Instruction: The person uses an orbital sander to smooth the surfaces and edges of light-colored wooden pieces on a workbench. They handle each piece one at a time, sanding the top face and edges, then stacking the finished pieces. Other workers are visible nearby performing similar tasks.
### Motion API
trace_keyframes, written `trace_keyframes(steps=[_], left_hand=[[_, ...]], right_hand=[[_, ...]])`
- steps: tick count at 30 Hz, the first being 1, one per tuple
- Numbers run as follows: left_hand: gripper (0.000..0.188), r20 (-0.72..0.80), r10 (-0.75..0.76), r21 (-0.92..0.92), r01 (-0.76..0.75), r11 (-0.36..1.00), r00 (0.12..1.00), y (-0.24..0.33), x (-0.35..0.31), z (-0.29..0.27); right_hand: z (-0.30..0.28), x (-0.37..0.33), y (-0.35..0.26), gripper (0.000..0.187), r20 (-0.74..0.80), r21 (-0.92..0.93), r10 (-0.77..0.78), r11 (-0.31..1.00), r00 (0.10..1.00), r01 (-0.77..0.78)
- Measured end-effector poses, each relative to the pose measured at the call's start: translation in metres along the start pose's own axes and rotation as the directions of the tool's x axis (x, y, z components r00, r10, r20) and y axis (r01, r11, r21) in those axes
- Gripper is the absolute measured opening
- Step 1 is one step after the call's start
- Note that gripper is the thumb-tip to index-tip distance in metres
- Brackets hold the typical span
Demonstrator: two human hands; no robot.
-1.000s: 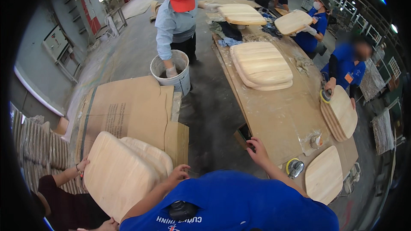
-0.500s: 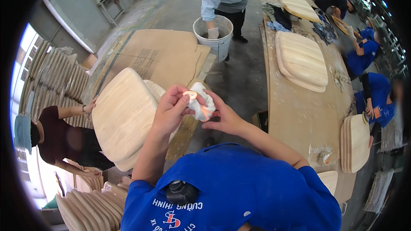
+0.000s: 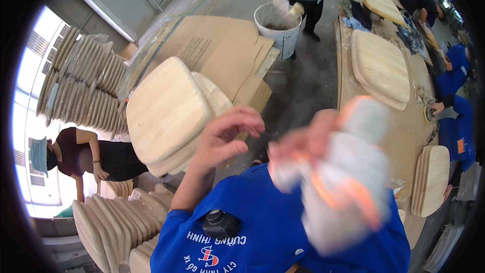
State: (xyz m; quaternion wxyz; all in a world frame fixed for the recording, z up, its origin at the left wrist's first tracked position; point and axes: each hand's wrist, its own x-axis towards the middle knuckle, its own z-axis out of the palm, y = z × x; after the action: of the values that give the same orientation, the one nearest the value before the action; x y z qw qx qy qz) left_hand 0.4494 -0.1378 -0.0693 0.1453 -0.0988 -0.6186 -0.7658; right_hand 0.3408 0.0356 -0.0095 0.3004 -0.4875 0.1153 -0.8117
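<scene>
Half a second ago both your hands met around a small white cloth in front of your chest, just beside the pale wooden seat panel. Now they have parted. Your left hand (image 3: 228,136) is raised just right of the wooden seat panel (image 3: 166,108), fingers spread and loosely curled, holding nothing. Your right hand (image 3: 308,154) has come up close to the camera, right of that panel, and is closed on the white cloth (image 3: 348,182), which now fills much of the lower right of the view. The view has also swung: the long bench (image 3: 404,136) sits further right of the panel than before, and the white bucket (image 3: 278,28) lies above and right of it.

The right hand and cloth are badly smeared by motion, so you cannot make out single fingers there, nor whether the orange streaks belong to the cloth or to something else. The cloth hides part of your blue shirt (image 3: 252,232) and the near edge of the bench. The person at the bucket is cut off at the top rim above the chest. The panel rests on top of a stack, so only edges of the ones beneath show. Left of the panel, a seated person (image 3: 86,156) is partly washed out by bright window light.
</scene>
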Motion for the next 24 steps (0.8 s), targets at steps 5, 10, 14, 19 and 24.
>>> trace_keyframes(steps=[5, 10, 14, 19, 24], left_hand=[[0.043, 0.011, -0.111, 0.135, 0.108, 0.985, 0.994, -0.012, -0.008, -0.001], [0.043, 0.044, -0.306, 0.343, 0.273, 0.899, 0.951, -0.021, -0.017, 0.011], [0.039, 0.134, -0.34, 0.561, 0.211, 0.8, 0.931, -0.029, -0.019, 0.013], [0.035, 0.134, -0.456, 0.571, 0.307, 0.761, 0.88, -0.041, -0.027, 0.015], [0.038, 0.167, -0.473, 0.63, 0.276, 0.726, 0.865, -0.051, -0.034, 0.011]], right_hand=[[0.066, 0.012, -0.019, 0.028, 0.432, -0.529, -0.198, 0.734, 0.88, 0.426], [0.073, 0.018, -0.042, 0.028, 0.467, -0.499, -0.207, 0.74, 0.859, 0.45], [0.074, 0.011, -0.056, 0.029, 0.439, -0.502, -0.172, 0.767, 0.882, 0.399], [0.07, 0.005, -0.075, 0.031, 0.38, -0.5, -0.091, 0.817, 0.921, 0.287], [0.071, 0.0, -0.087, 0.033, 0.334, -0.52, -0.005, 0.833, 0.943, 0.188]])
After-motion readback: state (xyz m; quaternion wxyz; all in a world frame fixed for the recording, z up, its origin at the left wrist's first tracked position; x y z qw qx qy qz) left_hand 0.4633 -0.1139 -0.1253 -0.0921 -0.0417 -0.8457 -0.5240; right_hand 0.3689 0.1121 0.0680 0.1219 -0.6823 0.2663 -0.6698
